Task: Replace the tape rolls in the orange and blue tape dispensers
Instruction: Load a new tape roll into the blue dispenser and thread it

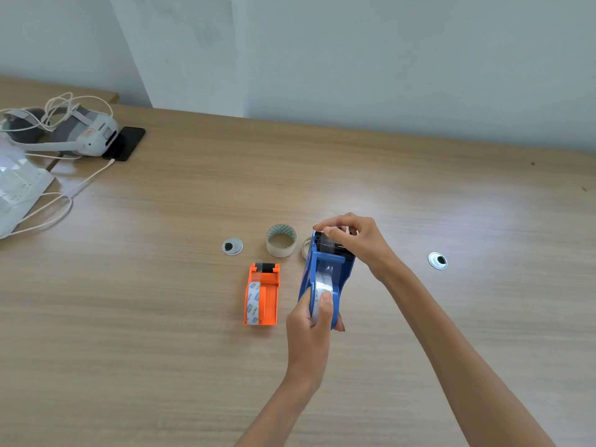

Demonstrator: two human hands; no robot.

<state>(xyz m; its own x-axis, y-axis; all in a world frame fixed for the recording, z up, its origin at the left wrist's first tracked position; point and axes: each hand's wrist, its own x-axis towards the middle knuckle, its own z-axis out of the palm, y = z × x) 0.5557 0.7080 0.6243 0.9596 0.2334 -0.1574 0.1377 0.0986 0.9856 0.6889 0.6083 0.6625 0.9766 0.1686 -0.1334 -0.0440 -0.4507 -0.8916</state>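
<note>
My left hand (309, 330) grips the rear of the blue tape dispenser (335, 269), thumb pressed on the clear tape roll (323, 282) seated in it. At the dispenser's front end my right hand (354, 238) pinches the tape's free end over the black cutter. The orange tape dispenser (266, 293) lies on the table to the left, a roll with blue labels inside it. A nearly used-up roll (281, 240) stands just behind the two dispensers. Another thin ring (305, 247) shows partly behind the blue dispenser.
Wooden table (161, 317) with two metal cable grommets (232, 246) (437, 261). At the far left lie a white headset (77, 132), a black phone (125, 143), white cables (48, 208) and a white package (16, 185). A wall rises behind the table.
</note>
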